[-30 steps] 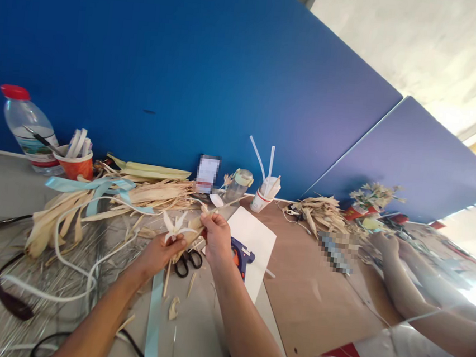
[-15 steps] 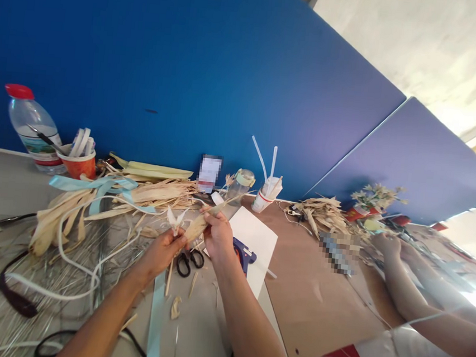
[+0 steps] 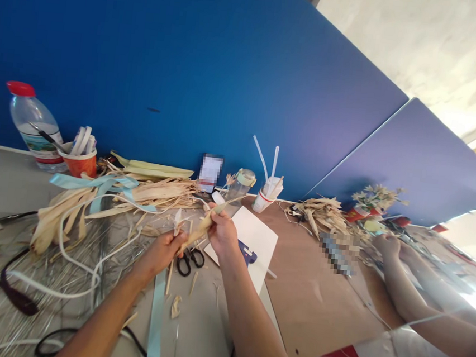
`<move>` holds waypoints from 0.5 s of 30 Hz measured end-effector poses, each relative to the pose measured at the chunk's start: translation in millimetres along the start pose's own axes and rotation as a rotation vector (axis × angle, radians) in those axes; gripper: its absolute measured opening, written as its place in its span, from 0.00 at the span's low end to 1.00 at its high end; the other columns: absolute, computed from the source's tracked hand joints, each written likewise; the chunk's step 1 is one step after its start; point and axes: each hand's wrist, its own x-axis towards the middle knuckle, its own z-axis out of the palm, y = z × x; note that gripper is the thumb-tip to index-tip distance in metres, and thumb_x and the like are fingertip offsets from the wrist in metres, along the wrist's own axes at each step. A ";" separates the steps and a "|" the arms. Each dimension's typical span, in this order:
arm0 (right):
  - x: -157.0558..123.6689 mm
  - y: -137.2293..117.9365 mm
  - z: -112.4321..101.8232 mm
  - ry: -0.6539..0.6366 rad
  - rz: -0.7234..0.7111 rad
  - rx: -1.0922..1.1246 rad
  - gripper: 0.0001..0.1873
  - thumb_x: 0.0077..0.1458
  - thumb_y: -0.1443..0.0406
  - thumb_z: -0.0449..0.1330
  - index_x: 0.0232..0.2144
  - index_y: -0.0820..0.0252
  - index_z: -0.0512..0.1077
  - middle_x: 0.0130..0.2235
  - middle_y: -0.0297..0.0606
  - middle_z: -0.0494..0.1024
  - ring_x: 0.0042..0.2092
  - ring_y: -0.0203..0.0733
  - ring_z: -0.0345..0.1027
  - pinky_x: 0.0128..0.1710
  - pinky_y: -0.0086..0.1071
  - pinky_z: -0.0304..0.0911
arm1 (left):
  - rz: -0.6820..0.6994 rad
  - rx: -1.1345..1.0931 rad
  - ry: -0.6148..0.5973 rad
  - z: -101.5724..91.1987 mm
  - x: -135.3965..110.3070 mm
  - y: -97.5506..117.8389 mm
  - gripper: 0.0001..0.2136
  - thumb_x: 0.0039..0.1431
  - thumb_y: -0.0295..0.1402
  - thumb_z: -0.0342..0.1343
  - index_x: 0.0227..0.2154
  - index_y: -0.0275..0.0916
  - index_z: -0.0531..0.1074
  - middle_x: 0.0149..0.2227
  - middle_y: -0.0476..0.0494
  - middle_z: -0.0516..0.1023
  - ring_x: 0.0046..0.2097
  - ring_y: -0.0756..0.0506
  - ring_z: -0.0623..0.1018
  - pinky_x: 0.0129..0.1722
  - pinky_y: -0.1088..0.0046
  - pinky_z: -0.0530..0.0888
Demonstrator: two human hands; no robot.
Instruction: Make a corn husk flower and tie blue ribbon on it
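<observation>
My left hand (image 3: 167, 251) is closed in a pinch on a thin stick (image 3: 169, 279) topped by pale, petal-like husk pieces (image 3: 178, 219). A dried corn husk strip (image 3: 199, 228) runs from beside those fingertips up to my right hand (image 3: 223, 234), which is closed on it. The strip looks narrow and drawn lengthwise between both hands. Black-handled scissors (image 3: 185, 264) lie on the table just under the hands. A blue glue gun (image 3: 247, 252) rests on a white sheet (image 3: 263, 240), partly behind my right wrist. Pale blue ribbon (image 3: 157, 316) hangs below my left hand.
Dried husks (image 3: 169, 191) and a white cord (image 3: 62, 229) spread across the left. Further back stand a water bottle (image 3: 36, 125), an orange cup (image 3: 80, 163), a jar (image 3: 240, 185) and a cup with straws (image 3: 263, 200). A co-worker's arms (image 3: 416, 296) are at the right.
The husk strip has turned and looks narrower between my hands. My right hand has shifted slightly right. The petals above my left hand have turned and look narrower.
</observation>
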 end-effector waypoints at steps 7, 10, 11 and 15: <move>4.3 -1.2 -11.9 -0.009 -0.108 -0.495 0.10 0.43 0.66 0.58 0.33 0.60 0.71 0.24 0.30 0.71 0.26 0.37 0.65 0.30 0.31 0.61 | 0.097 0.051 0.265 -8.4 4.0 2.0 0.16 0.48 0.48 0.54 0.24 0.39 0.71 0.19 0.53 0.66 0.21 0.50 0.62 0.22 0.74 0.59; 6.5 5.3 -10.3 0.057 -0.360 -0.946 0.15 0.45 0.66 0.58 0.38 0.62 0.71 0.35 0.41 0.74 0.36 0.45 0.68 0.39 0.38 0.63 | 0.157 0.075 0.250 -8.0 0.6 8.6 0.14 0.48 0.46 0.55 0.20 0.39 0.69 0.18 0.54 0.62 0.23 0.50 0.62 0.24 0.74 0.60; 7.3 6.7 -8.7 0.085 -0.439 -1.056 0.17 0.45 0.67 0.58 0.40 0.63 0.71 0.40 0.45 0.74 0.42 0.48 0.68 0.44 0.41 0.62 | 0.176 0.082 0.235 -7.1 -0.6 10.8 0.15 0.49 0.45 0.55 0.19 0.39 0.68 0.18 0.54 0.62 0.23 0.50 0.62 0.25 0.74 0.60; 16.2 8.3 5.7 0.075 -0.668 -1.257 0.20 0.49 0.70 0.55 0.46 0.65 0.71 0.48 0.50 0.71 0.51 0.50 0.62 0.53 0.43 0.54 | 0.199 0.093 0.221 -3.5 -3.3 16.2 0.16 0.48 0.44 0.54 0.15 0.40 0.62 0.18 0.54 0.57 0.23 0.50 0.60 0.25 0.74 0.60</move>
